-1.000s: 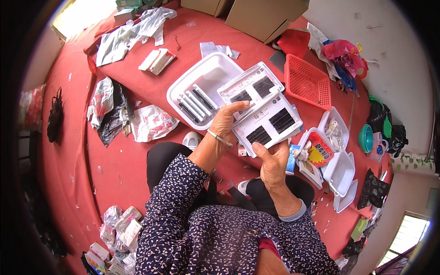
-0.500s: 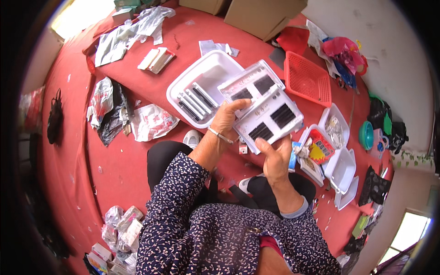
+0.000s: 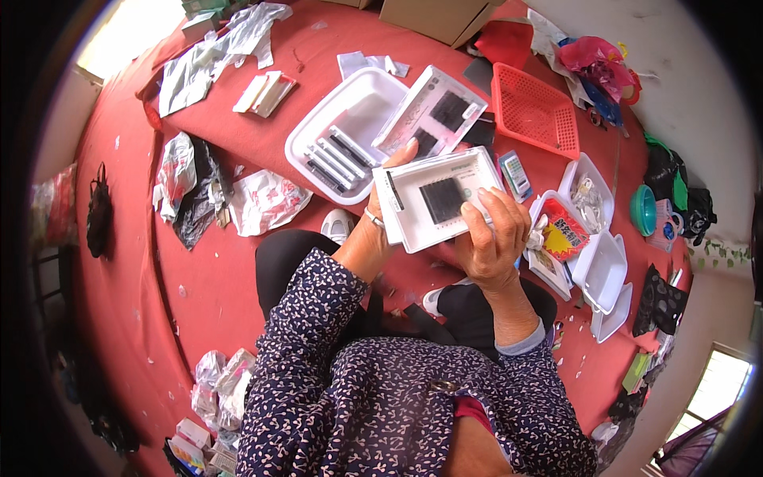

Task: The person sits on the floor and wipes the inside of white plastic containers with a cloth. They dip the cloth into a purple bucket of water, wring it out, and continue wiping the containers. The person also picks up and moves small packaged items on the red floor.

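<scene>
A flat white box [image 3: 405, 208] with a dark square of fine black strips is held up in front of me, tilted. My left hand [image 3: 372, 238] grips its left side, thumb at the upper corner and most fingers hidden behind. Across its right edge curl the fingers of my right hand [image 3: 497, 238], the thumb out of sight. Just beyond is a second flat box [image 3: 425, 99] with a clear-looking lid and two black patches. It overlaps a white basin [image 3: 306, 119]; whether my left hand also holds it I cannot tell. Several slim black-and-white strips [image 3: 338, 163] lie in the basin.
A red mesh basket [image 3: 534, 111] stands at the far right. Nearer are white plastic tubs [image 3: 602, 270] and a small blue-edged pack [image 3: 515, 175]. Plastic bags [image 3: 266, 203] and scraps lie on the red floor covering [image 3: 214, 294]. Cardboard boxes [image 3: 433, 20] stand at the back.
The two boxes, earlier close together, are now apart, the nearer one showing a single black square. My right hand has moved up from the lower edge to the right side. The blue-edged pack shows more.
</scene>
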`<state>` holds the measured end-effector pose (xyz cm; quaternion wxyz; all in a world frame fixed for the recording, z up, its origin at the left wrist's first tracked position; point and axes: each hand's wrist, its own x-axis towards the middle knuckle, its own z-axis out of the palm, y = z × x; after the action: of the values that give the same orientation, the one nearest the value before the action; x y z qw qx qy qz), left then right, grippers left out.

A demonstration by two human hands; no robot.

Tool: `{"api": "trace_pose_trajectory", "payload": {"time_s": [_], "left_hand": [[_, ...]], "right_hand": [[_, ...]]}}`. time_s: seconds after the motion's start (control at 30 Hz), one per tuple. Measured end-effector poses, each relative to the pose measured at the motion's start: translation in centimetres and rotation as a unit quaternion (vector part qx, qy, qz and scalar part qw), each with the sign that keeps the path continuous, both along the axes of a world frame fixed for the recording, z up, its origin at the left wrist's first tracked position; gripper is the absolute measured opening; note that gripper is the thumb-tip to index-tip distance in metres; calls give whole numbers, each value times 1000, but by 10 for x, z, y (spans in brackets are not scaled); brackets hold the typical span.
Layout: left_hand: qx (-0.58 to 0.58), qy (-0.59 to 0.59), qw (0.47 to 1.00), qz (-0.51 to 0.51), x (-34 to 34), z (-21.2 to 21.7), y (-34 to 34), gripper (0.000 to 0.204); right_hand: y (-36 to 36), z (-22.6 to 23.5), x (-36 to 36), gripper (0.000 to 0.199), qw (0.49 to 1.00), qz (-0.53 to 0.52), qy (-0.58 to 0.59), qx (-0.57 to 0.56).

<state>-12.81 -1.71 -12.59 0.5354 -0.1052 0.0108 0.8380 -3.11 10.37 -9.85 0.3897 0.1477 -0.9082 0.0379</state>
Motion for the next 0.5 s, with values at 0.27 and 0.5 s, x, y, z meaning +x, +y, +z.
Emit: {"api": "trace_pose_trajectory", "payload": {"time_s": [0.27,0.5], "left_hand": [[44,16,999,-18,2,8,-11,57],[22,-2,1000,-16,2,12,-11,55]], "right_hand": [[-9,2,4,23,998,-17,18,53],[-10,-1,6,25,998,-16,15,50]]}}
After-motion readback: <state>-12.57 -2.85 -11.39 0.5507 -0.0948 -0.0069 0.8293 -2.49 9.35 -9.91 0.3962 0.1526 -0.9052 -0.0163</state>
